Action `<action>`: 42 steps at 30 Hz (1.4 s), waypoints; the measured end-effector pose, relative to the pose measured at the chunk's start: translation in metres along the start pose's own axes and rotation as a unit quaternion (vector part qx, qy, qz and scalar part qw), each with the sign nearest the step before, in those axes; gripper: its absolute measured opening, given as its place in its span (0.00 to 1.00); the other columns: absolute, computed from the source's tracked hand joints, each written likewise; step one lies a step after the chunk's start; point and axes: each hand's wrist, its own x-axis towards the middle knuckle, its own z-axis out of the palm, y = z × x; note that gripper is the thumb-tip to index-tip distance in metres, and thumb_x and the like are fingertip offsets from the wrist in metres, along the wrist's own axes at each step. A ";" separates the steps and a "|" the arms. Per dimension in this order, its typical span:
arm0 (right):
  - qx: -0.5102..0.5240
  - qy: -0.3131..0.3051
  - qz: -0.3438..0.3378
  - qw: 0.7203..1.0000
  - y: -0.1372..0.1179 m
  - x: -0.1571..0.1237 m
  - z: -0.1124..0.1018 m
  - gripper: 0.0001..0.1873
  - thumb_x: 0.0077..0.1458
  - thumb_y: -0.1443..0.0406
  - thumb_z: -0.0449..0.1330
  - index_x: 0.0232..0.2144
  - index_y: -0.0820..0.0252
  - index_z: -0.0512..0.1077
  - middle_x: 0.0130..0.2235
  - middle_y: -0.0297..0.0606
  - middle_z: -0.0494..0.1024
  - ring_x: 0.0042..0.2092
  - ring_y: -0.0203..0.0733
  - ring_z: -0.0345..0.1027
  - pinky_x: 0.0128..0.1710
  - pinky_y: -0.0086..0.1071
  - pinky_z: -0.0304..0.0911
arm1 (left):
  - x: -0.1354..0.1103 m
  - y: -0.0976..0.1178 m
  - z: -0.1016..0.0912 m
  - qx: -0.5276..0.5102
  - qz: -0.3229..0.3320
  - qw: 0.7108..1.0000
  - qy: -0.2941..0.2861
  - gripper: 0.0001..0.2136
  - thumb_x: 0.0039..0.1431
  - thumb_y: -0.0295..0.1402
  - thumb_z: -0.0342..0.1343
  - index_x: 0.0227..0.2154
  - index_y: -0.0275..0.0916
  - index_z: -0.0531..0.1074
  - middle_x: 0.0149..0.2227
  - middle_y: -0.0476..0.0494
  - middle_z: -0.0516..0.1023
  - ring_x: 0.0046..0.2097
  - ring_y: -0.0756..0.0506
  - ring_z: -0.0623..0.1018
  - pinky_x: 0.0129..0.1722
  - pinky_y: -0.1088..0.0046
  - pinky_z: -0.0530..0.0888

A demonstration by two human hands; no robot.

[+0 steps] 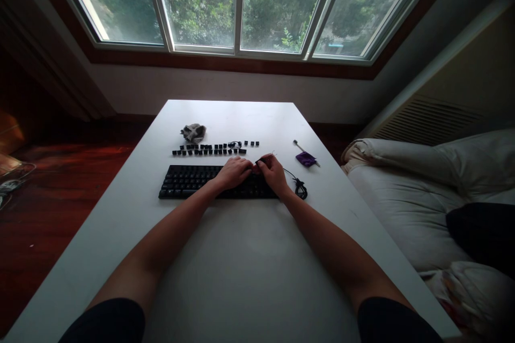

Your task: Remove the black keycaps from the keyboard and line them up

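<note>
A black keyboard (185, 181) lies on the white table (241, 268). My left hand (233, 171) rests palm down on its right half, fingers curled. My right hand (273, 170) sits beside it over the keyboard's right end, pinching a small thin tool that I cannot make out clearly. Behind the keyboard, several loose black keycaps (209, 148) lie in rows. The keyboard's black cable (300, 187) coils just right of my right wrist.
A crumpled grey cloth (193, 132) lies behind the keycaps. A purple pouch (306, 158) and a thin brush-like stick (298, 144) lie at the right. A white sofa with cushions (426, 198) stands right of the table; wooden floor shows at the left.
</note>
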 end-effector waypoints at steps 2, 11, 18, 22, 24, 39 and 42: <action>0.042 -0.007 0.013 0.999 -0.002 0.000 0.000 0.19 0.55 0.50 0.63 0.40 0.52 0.64 0.33 0.32 0.78 0.33 0.44 0.77 0.37 0.40 0.76 | 0.000 0.001 -0.002 -0.012 -0.003 1.000 0.004 0.11 0.68 0.35 0.51 0.47 0.42 0.77 0.46 0.42 0.81 0.48 0.40 0.75 0.51 0.61 0.69; 0.066 -0.059 -0.003 0.996 -0.005 -0.001 -0.001 0.21 0.54 0.49 0.65 0.40 0.51 0.62 0.34 0.30 0.75 0.34 0.44 0.77 0.36 0.40 0.75 | 0.000 0.004 -0.004 -0.048 -0.040 0.998 0.011 0.16 0.72 0.41 0.46 0.42 0.43 0.79 0.40 0.43 0.83 0.45 0.41 0.78 0.48 0.64 0.71; 0.086 -0.059 -0.002 0.995 -0.005 0.003 -0.001 0.20 0.54 0.50 0.65 0.40 0.52 0.62 0.33 0.30 0.76 0.32 0.43 0.77 0.32 0.38 0.74 | -0.001 0.012 -0.005 -0.066 -0.078 0.994 0.022 0.17 0.73 0.40 0.44 0.38 0.43 0.78 0.40 0.43 0.82 0.42 0.42 0.78 0.44 0.67 0.72; 0.100 -0.045 0.002 0.994 -0.006 0.004 -0.001 0.19 0.56 0.51 0.64 0.40 0.52 0.62 0.30 0.29 0.77 0.30 0.43 0.76 0.31 0.38 0.73 | -0.001 0.015 -0.002 -0.058 -0.068 0.996 0.029 0.15 0.72 0.38 0.44 0.39 0.41 0.76 0.40 0.42 0.80 0.44 0.42 0.78 0.47 0.65 0.72; 0.098 -0.040 0.006 0.994 -0.006 0.004 -0.002 0.19 0.56 0.51 0.64 0.40 0.52 0.61 0.29 0.29 0.77 0.30 0.44 0.77 0.32 0.38 0.74 | -0.001 0.013 -0.001 -0.081 -0.053 0.995 0.025 0.13 0.71 0.36 0.45 0.40 0.41 0.75 0.41 0.42 0.80 0.45 0.42 0.78 0.47 0.65 0.72; 0.077 -0.043 -0.001 0.996 -0.010 -0.004 0.006 0.19 0.56 0.50 0.63 0.41 0.51 0.62 0.33 0.31 0.78 0.33 0.44 0.77 0.35 0.39 0.75 | -0.008 0.020 -0.001 -0.078 -0.101 0.991 0.042 0.15 0.72 0.38 0.45 0.44 0.44 0.77 0.42 0.42 0.78 0.44 0.42 0.77 0.46 0.65 0.72; 0.071 -0.036 0.000 0.997 -0.010 -0.003 0.005 0.18 0.56 0.50 0.63 0.41 0.52 0.62 0.32 0.31 0.77 0.32 0.44 0.77 0.35 0.39 0.74 | -0.007 0.019 0.001 -0.130 -0.108 0.984 0.050 0.13 0.71 0.36 0.46 0.45 0.43 0.77 0.44 0.42 0.78 0.47 0.42 0.77 0.49 0.65 0.73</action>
